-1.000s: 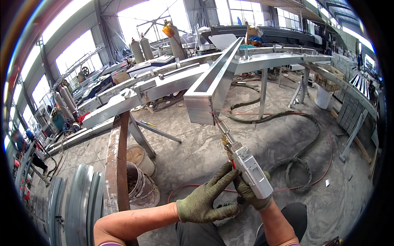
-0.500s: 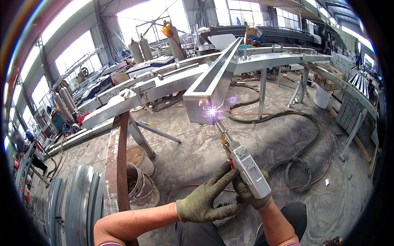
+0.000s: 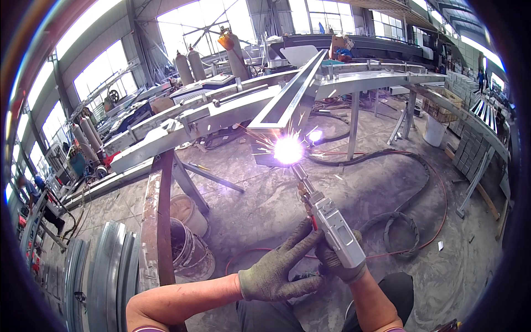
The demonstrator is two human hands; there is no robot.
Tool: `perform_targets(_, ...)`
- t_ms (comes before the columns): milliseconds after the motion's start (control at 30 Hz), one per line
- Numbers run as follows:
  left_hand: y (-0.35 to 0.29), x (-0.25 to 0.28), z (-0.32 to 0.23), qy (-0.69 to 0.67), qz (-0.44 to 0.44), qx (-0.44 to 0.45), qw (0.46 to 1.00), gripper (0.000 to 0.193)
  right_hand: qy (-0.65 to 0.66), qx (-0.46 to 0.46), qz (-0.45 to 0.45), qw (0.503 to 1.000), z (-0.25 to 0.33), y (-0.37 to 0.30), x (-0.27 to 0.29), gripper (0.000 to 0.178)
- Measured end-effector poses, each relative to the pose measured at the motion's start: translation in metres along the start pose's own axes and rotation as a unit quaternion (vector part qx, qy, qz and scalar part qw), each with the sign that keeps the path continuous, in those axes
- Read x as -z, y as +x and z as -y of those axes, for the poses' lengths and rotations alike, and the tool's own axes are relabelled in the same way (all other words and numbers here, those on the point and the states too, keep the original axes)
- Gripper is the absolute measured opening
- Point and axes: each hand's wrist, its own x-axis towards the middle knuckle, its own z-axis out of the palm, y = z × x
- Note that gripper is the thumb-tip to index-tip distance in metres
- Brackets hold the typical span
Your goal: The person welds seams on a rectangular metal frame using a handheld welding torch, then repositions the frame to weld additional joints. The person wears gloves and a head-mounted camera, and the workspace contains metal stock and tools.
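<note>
Fingers [image 3: 296, 235] of the left hand [image 3: 266, 275] stretch out, thumb parted wide, tips at the welding torch's [image 3: 338, 232] left side — the right hand [image 3: 331, 260] curls firmly round its body — forearms slanting in below it, sparks [image 3: 289, 150] blazing beyond its nozzle at the metal beam's [image 3: 301, 108] end.

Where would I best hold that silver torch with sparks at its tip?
I'd take the silver torch by its blocky rear body, from the near side and below, as the gloved right hand does. That end is broad and lies toward the person; the slim nozzle points away at the glaring sparks, so the front is probably best avoided.
</note>
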Motion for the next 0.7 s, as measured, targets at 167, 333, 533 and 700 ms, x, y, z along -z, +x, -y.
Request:
perform_targets(167, 0.001, 0.0, -0.002, -0.007, 0.008, 0.004, 1.0, 0.109, -0.008, -0.023, -0.001, 1.0, -0.007, -0.008, -0.001, 0.014)
perform_targets(333, -0.001, -0.001, -0.001, -0.012, 0.007, 0.006, 1.0, 0.108, 0.031, -0.053, -0.002, 0.998, 0.004, -0.003, -0.001, 0.011)
perform_targets(533, 0.001, -0.001, -0.002, -0.019, 0.01, 0.007, 1.0, 0.108, 0.023, -0.054, 0.005, 0.998, 0.002, -0.006, 0.001, 0.008)
perform_targets(700, -0.001, -0.002, -0.003, -0.015, 0.016, 0.017, 1.0, 0.109, -0.019, 0.008, 0.018, 1.0, 0.004, -0.003, 0.004, 0.008)
